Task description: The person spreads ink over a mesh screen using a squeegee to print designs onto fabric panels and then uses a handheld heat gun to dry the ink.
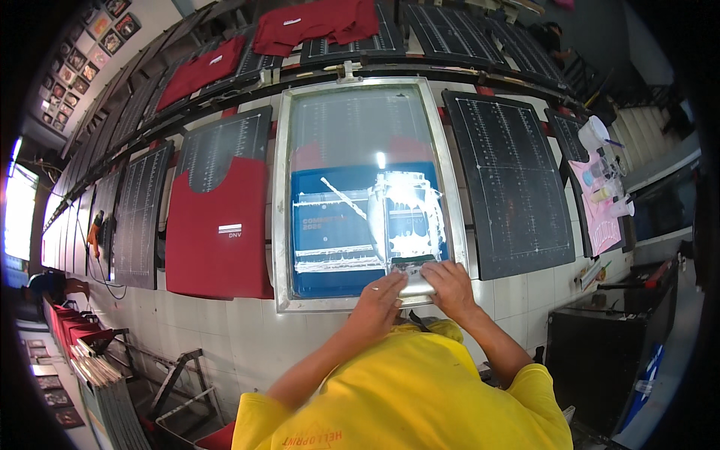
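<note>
2 hands, 1 squeegee: left hand (382, 298) and right hand (451, 291) on a squeegee (415, 282), 1 at each end.
Squeegee location: near end of the blue mesh (330, 247), right of centre, just beside the near bar of the metal frame (283, 225).
Ink: white (411, 244), thick beyond the squeegee, with thinner streaks leftward.
Step in hand: judged a squeegee pull close to the near end of its stroke.
Next move: judged to call for a level squeegee and even pressure from both sides.
Hand pose: forearms angle inward from below, elbows bent outward; backs of hands up, fingers pointing inward.
Grip, left: fingers curled closed over the squeegee; thumb placement cannot be told.
Grip, right: likewise closed on it, fingers bent over the top.
Adjacent, left: 1 red shirt (216, 259) on a dark board.
Adjacent, right: 1 bare dark board (517, 195).
</note>
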The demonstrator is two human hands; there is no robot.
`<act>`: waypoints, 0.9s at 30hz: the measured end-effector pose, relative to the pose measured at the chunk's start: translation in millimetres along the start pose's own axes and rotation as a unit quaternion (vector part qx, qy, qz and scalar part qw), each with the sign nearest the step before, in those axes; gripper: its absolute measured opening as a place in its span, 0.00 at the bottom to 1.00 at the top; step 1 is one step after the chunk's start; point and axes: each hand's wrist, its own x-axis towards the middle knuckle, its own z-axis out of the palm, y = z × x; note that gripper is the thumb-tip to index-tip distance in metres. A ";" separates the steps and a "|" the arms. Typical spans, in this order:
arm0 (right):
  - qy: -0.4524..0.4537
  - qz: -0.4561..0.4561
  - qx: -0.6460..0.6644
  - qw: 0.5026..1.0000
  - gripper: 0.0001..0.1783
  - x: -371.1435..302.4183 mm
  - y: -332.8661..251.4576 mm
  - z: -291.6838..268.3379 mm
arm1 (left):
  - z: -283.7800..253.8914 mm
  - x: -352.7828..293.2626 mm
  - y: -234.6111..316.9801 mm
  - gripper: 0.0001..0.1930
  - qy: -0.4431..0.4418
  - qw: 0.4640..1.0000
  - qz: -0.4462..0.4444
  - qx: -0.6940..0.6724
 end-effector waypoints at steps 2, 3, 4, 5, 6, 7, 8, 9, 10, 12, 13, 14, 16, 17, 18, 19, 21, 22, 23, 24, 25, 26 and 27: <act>0.013 -0.006 -0.012 1.000 0.22 -3.7 4.0 9.0 | 15.5 5.9 -8.8 0.24 -0.028 0.998 -0.018 0.044; 0.018 -0.007 -0.020 1.000 0.21 -3.6 7.6 13.0 | 22.6 8.9 -16.8 0.24 -0.043 0.997 -0.026 0.064; 0.028 -0.012 -0.027 0.999 0.20 4.8 13.2 15.4 | 25.4 15.1 -25.9 0.24 -0.029 0.997 -0.021 0.074; 0.039 -0.018 -0.035 0.998 0.19 20.3 22.1 17.4 | 24.5 28.6 -36.5 0.24 -0.015 0.996 -0.015 0.086; 0.072 -0.032 -0.047 0.996 0.18 35.5 36.0 24.4 | 21.7 45.3 -45.1 0.24 -0.002 0.995 -0.007 0.097; 0.090 -0.039 -0.045 0.994 0.17 55.4 44.4 25.0 | 12.9 66.4 -54.1 0.22 0.030 0.993 0.028 0.108; 0.107 -0.038 -0.052 0.992 0.16 72.8 57.1 25.2 | 5.8 87.7 -56.2 0.22 0.065 0.989 0.044 0.129; 0.098 -0.018 -0.048 0.994 0.16 90.9 71.3 29.3 | -7.1 112.3 -59.6 0.21 0.045 0.995 0.021 0.086; 0.089 -0.015 -0.037 0.995 0.15 113.8 73.1 20.5 | -10.1 126.9 -79.3 0.20 0.078 0.991 0.042 0.098; 0.053 -0.001 -0.023 0.998 0.18 131.0 82.9 7.7 | -22.6 151.5 -80.4 0.20 0.066 0.993 0.058 0.074; 0.027 0.009 -0.024 0.999 0.22 133.5 86.3 6.1 | -25.9 156.0 -81.0 0.21 0.047 0.996 0.039 0.068; 0.045 -0.004 -0.019 0.999 0.20 130.7 82.5 2.1 | -28.3 151.8 -74.5 0.21 0.037 0.995 0.034 0.090; 0.078 -0.031 -0.007 0.996 0.16 99.3 60.6 -6.0 | -22.7 114.3 -50.4 0.23 0.016 0.991 0.019 0.133; 0.071 -0.023 -0.014 0.997 0.17 77.3 49.5 -4.8 | -14.0 91.6 -42.0 0.23 0.007 0.987 0.028 0.158; 0.064 -0.020 -0.017 0.998 0.17 58.6 37.2 -0.9 | -7.0 68.2 -35.3 0.24 0.002 0.982 0.033 0.186; 0.069 -0.021 -0.009 0.997 0.18 41.1 24.3 -0.2 | -1.4 48.6 -27.4 0.24 -0.009 0.983 0.026 0.181; 0.073 -0.022 -0.002 0.997 0.18 15.7 11.1 4.0 | 10.8 23.2 -21.2 0.23 -0.018 0.983 0.038 0.180; 0.072 -0.024 -0.003 0.997 0.19 7.1 10.1 7.1 | 18.2 15.5 -22.6 0.23 -0.013 0.981 0.056 0.186; 0.070 -0.027 -0.003 0.997 0.19 3.3 11.2 10.7 | 24.7 12.3 -26.6 0.22 -0.007 0.979 0.073 0.191; 0.059 -0.020 -0.016 0.998 0.18 3.9 14.7 15.4 | 30.8 12.1 -33.1 0.21 -0.002 0.980 0.055 0.193; 0.065 -0.024 -0.021 0.997 0.18 11.7 19.5 17.9 | 32.5 18.2 -38.5 0.21 0.009 0.977 0.051 0.205; 0.075 -0.027 -0.029 0.996 0.18 26.2 27.0 18.8 | 30.3 32.9 -45.7 0.20 0.020 0.975 0.051 0.216; 0.084 -0.030 -0.036 0.995 0.18 40.7 35.5 20.5 | 27.1 47.9 -53.8 0.20 0.031 0.972 0.051 0.228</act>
